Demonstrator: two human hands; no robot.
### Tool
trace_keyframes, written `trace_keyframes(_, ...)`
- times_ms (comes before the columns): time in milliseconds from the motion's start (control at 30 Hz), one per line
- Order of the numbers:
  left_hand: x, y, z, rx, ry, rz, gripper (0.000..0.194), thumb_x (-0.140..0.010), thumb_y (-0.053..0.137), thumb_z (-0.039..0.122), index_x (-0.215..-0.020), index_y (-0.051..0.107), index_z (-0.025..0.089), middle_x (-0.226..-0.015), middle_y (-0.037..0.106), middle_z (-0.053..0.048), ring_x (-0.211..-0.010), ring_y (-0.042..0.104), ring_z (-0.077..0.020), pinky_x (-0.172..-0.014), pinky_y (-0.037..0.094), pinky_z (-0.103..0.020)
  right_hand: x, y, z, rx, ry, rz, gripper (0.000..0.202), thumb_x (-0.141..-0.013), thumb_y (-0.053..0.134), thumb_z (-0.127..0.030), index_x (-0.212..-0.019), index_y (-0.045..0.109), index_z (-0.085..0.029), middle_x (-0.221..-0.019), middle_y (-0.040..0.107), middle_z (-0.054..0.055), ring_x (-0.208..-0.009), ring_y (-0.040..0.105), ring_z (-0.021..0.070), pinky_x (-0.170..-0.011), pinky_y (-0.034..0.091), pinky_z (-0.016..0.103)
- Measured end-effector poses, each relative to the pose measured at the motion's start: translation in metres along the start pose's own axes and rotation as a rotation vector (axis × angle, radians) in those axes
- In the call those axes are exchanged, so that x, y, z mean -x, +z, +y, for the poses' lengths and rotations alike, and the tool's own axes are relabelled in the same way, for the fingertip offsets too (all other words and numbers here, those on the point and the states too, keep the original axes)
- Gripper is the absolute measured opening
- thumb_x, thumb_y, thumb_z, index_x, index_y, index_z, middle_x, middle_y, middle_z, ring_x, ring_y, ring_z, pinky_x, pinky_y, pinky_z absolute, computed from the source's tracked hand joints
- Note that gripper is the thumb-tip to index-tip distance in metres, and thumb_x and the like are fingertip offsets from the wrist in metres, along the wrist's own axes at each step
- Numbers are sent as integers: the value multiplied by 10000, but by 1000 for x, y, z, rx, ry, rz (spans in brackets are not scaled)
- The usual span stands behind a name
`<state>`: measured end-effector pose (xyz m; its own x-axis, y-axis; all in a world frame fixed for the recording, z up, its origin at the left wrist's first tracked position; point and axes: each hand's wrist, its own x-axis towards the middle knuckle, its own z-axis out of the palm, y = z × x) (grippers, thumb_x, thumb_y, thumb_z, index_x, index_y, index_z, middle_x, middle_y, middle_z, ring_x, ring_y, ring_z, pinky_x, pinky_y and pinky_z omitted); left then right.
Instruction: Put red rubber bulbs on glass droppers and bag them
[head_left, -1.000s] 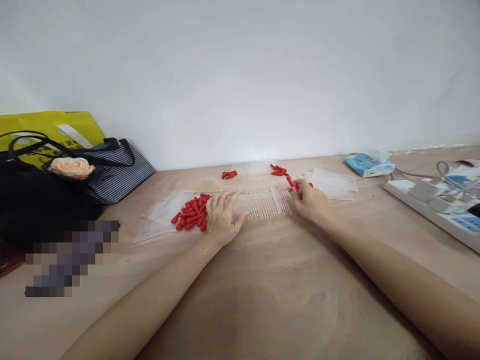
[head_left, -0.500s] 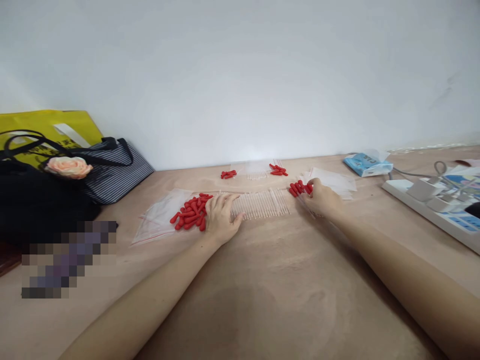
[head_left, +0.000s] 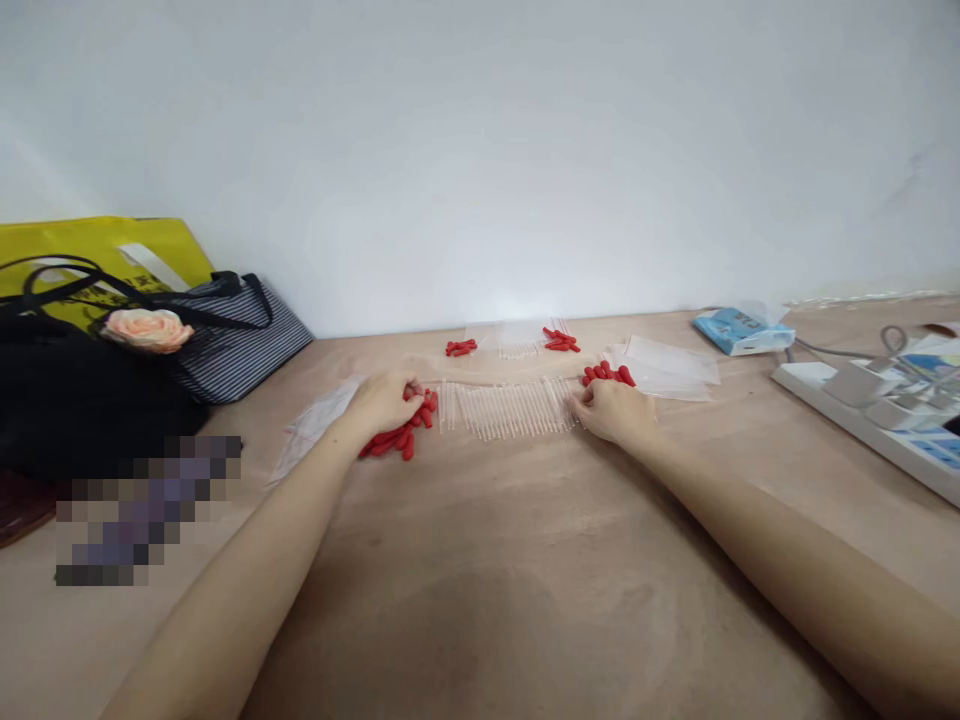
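Observation:
Over a pile of red rubber bulbs (head_left: 397, 440) on the left, my left hand (head_left: 382, 402) has its fingers curled in and pinches at a bulb on the pile's upper edge. A row of thin clear tubes (head_left: 514, 410) lies side by side across the middle. My right hand (head_left: 615, 408) reaches the right end of that row, with thumb and fingertips closed on an end tube, which is mostly hidden. Just behind the right hand sits a smaller group of red bulbs (head_left: 606, 373).
Clear zip bags lie left (head_left: 311, 430) and right (head_left: 664, 365). By the wall are another bag with tubes (head_left: 517, 340) and two small bulb groups (head_left: 461, 348). A blue tissue pack (head_left: 739, 330) and a power strip (head_left: 885, 430) stand right; a striped bag (head_left: 232, 340) stands left.
My left hand has shifted left from the edge of the tube row onto the bulb pile and curled its fingers. My right hand has come down from the right bulb group to the row's end.

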<state>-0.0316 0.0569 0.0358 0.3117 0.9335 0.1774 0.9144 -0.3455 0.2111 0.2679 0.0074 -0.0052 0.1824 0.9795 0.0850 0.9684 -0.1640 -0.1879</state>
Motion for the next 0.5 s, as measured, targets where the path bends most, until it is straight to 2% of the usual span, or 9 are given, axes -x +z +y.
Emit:
trace_keyframes(100, 2, -11, -5, -76, -27, -177, 133, -681, 479, 281, -669, 583, 199, -662, 633, -3, -607, 555, -161, -558, 394, -245, -1, -1, -2, 41, 22, -4, 382, -768, 381, -438, -751, 649, -165, -813, 646, 113, -789, 594, 276, -644, 413, 360)
trace_keyframes(300, 3, -14, 1, -3, 242, -332, 175, -720, 456, 275, -747, 616, 210, -779, 657, 7, -681, 568, -146, -623, 404, -219, -3, 0, -4, 86, 1, -2, 361, -777, 355, -331, -802, 654, -130, -832, 640, 145, -841, 586, 269, -708, 407, 358)
trace_keyframes(367, 1, -11, -1, -5, 286, -363, 204, -731, 442, 257, -761, 639, 213, -813, 651, 2, -693, 569, -141, -642, 406, -216, -4, 0, -4, 84, 4, -10, 361, -774, 358, -326, -829, 652, -124, -846, 638, 150, -862, 582, 269, -725, 402, 360)
trace_keyframes(500, 1, -6, -1, -43, 343, -342, 244, -735, 423, 217, -773, 663, 230, -845, 635, 5, -681, 567, -130, -645, 406, -210, -4, 0, -4, 68, 13, -35, 354, -762, 369, -326, -842, 651, -126, -863, 638, 149, -873, 580, 268, -742, 396, 368)
